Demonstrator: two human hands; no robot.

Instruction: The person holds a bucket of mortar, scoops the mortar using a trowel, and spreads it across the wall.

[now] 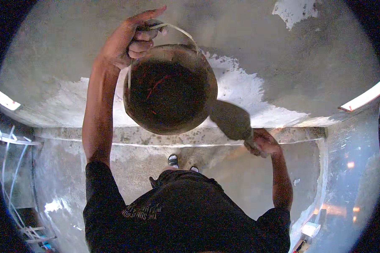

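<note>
My left hand [139,42] is raised with fingers closed round the pale handle [179,30] of a round bucket [169,97]. The bucket's inside is dark, with thin reddish streaks. My right hand [261,143], slightly blurred, grips a flat, mud-grey trowel [230,119] whose blade reaches up to the bucket's right side; whether it touches the rim I cannot tell. Behind both is a grey plastered wall [303,55] with ragged white patches.
A low concrete ledge [299,134] runs along the wall's foot, above the floor [223,160] where my sandalled feet [173,160] stand. A white pipe rack [13,141] is at the far left. Bright openings show at both sides. Small items lie at the lower right.
</note>
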